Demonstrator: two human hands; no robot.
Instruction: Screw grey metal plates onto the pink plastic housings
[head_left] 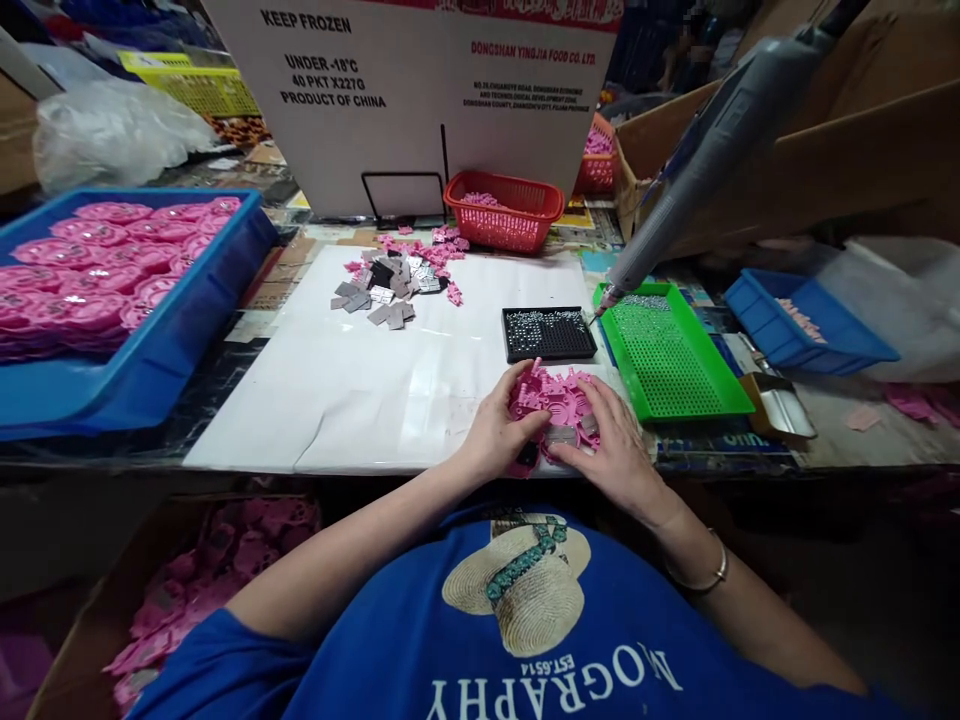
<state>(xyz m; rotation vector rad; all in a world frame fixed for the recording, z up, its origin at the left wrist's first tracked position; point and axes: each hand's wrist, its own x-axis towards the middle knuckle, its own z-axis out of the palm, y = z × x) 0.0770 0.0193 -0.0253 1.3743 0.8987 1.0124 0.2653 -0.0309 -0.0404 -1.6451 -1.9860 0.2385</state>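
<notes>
My left hand (496, 428) and my right hand (619, 455) grip a pink plastic part (559, 398) from its two sides, at the front edge of the white work sheet (255, 420). The fingers curl round its edges, and the thumbs press near a greyish plate on it. Just beyond the hands lies a black tray (547, 345) holding many small metal screws. A grey electric screwdriver (690, 150) hangs at the upper right, its tip over the gap between that tray and a green perforated tray (701, 375). The underside of the pink part is hidden.
Grey and black small plates (394, 285) lie heaped with pink pieces on the sheet. Behind them stands a red basket (517, 235). A blue tray (247, 235) of pink assemblies is at left, a blue bin (840, 350) at right. A printed carton (435, 100) stands behind.
</notes>
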